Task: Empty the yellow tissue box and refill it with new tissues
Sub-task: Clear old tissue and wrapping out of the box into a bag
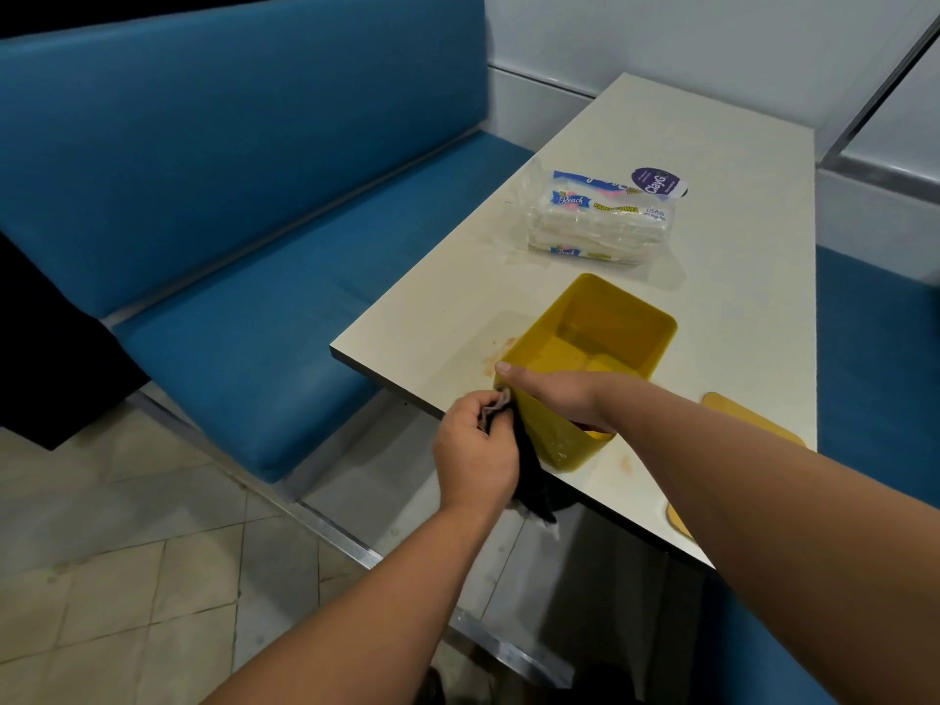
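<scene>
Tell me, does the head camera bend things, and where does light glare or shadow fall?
Head view: wide lens bows the table edges and bench; glare on the paper towel pack wrapper; soft shadow beside the yellow box; top-left corner dark; left hand slightly soft.

The left hand [475, 450] was curled tight, pinching between fingers and thumb, while the right hand [554, 394] gripped with thumb extended, forearm crossing.
</scene>
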Motion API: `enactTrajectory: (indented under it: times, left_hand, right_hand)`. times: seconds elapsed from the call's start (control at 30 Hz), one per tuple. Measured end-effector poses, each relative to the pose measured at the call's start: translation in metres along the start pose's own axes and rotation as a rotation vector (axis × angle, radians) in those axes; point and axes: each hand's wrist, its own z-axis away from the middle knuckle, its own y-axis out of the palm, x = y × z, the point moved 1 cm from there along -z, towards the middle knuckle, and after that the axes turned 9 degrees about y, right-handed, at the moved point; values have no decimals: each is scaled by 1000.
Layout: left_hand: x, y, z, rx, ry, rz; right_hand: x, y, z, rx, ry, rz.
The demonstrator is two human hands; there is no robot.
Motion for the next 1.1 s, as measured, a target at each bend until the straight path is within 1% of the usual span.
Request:
enactTrajectory:
  times: [0.03,0.07,0.17,0.2,0.33,0.37,0.47,0.5,0.63,0.67,0.7,0.77,0.8,0.83,0.93,0.97,1.1]
  left_hand:
    - [-2,-1,-1,-27,2,-5]
    - [-4,0,1,-13,26,0]
    - [-10,5,16,158,122,-9]
    - [-9,5,16,162,132,-16]
    - [-3,0,0,-51,72,-7]
    - [-5,0,2,-49,94,-18]
    - [-7,3,12,103,181,-44]
    - [-7,2,11,109,182,-48]
    - [-4,-3,-3,-77,108,-34]
    - [-7,-2,0,-65,133,-32]
    - [-11,1,7,-5,179,-26]
    - [-16,7,24,175,273,-23]
    - [-17,8,28,227,301,-26]
    - [-14,9,29,235,303,-25]
    - [-10,9,23,114,243,-17]
    - [-12,9,24,103,242,-13]
    - [-19,13,36,249,297,-13]
  right_hand:
    - [0,0,0,-2,4,2]
    - [0,0,0,2,0,-4]
    - [0,0,-2,22,-16,-34]
    - [0,0,-2,24,-18,-40]
    - [-1,0,-3,48,-13,-42]
    - [0,0,-2,50,-6,-46]
    - [0,-1,-2,59,-10,-64]
    - [0,-1,0,56,-14,-62]
    - [-1,-1,-2,24,12,-40]
    - [-1,-1,-3,27,4,-49]
    - [0,-1,-2,34,-4,-58]
    - [1,-1,0,42,-11,-73]
    - [0,0,0,41,-4,-74]
    - [0,-1,1,38,3,-71]
    - [0,-1,2,24,7,-48]
    - [0,-1,3,24,7,-47]
    - [1,-2,6,56,25,-93]
